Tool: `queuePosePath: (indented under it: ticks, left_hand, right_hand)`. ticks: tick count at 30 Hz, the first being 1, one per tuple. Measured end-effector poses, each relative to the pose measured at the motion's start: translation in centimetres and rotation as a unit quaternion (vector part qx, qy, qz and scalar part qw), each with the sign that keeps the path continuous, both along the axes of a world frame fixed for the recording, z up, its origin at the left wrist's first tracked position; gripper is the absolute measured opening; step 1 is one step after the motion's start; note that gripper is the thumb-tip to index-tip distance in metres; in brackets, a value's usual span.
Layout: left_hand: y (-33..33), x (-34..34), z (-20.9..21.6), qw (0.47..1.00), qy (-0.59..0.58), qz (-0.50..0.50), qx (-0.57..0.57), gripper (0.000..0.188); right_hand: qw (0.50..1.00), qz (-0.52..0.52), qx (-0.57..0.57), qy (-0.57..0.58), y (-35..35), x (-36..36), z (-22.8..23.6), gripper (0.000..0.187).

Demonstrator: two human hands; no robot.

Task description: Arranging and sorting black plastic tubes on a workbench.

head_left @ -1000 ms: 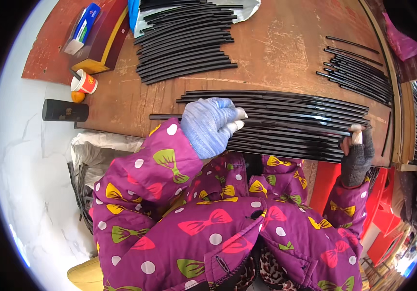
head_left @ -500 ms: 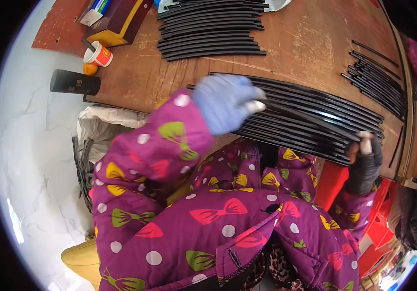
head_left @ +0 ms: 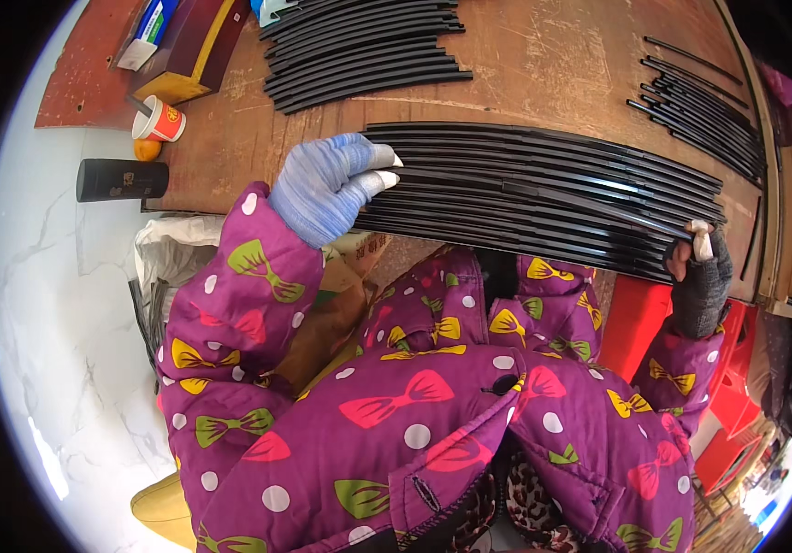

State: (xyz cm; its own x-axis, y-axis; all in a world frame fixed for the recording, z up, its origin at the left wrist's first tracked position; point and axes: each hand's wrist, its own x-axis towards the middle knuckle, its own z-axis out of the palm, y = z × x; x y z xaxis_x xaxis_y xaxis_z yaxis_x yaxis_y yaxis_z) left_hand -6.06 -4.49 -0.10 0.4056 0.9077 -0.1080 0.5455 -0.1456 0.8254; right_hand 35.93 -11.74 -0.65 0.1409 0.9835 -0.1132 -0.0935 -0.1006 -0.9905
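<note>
My left hand (head_left: 330, 187), in a blue knit glove with white-wrapped fingertips, pinches the left end of a slender black rod (head_left: 505, 186). The rod slants over a row of similar black rods (head_left: 553, 141) lying side by side along the table's near edge. At the rod's other end, my right hand (head_left: 702, 276) is closed, in a dark grey glove with bare fingers and a pale wrap on one of them. The rods in the row have thicker joints near the middle. Whether the held rod touches those beneath cannot be told.
On the worn brown table (head_left: 543, 64) lie a far bundle of black rods (head_left: 368, 51) and a smaller right-hand bundle (head_left: 700, 111). At left stand a paper cup (head_left: 158, 120), an orange fruit (head_left: 147, 149), a black cylinder (head_left: 122, 180) and a dark box (head_left: 195, 51). A red stool (head_left: 634, 318) is below.
My left hand has moved left, from over the row to the held rod's left end. My right hand stays at the right end. The view has shifted slightly.
</note>
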Motion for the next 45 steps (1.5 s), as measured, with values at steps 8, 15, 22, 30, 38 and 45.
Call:
queuePosePath:
  ticks: [8, 15, 22, 30, 38, 45]
  left_hand:
    - [-0.1, 1.0, -0.6, 0.999, 0.014, -0.027, 0.032, 0.015]
    - [-0.3, 0.6, 0.4, 0.967, -0.039, 0.08, -0.238, 0.021]
    - [-0.5, 1.0, 0.6, 0.951, -0.023, 0.148, -0.269, 0.017]
    - [-0.3, 0.9, -0.1, 0.965, -0.043, 0.151, -0.212, 0.014]
    - [0.1, -4.1, -2.3, 0.95, -0.056, 0.148, -0.268, 0.014]
    - [0.0, -3.2, -2.5, 0.955, -0.009, 0.153, -0.256, 0.012]
  right_hand:
    - [0.999, -0.039, -0.003, 0.006, -0.3, 0.5, -0.4, 0.025]
    - [0.998, -0.051, 0.02, 0.007, -0.1, 0.4, -0.1, 0.022]
    - [0.994, -0.089, -0.031, -0.06, -0.6, -0.3, 0.0, 0.02]
    - [0.995, -0.085, -0.007, -0.041, -0.7, 1.7, -0.4, 0.017]
    - [0.989, -0.139, -0.005, 0.057, -2.0, 14.7, -1.8, 0.016]
    - [0.974, -0.185, -0.093, -0.091, -1.2, 14.5, -2.0, 0.022]
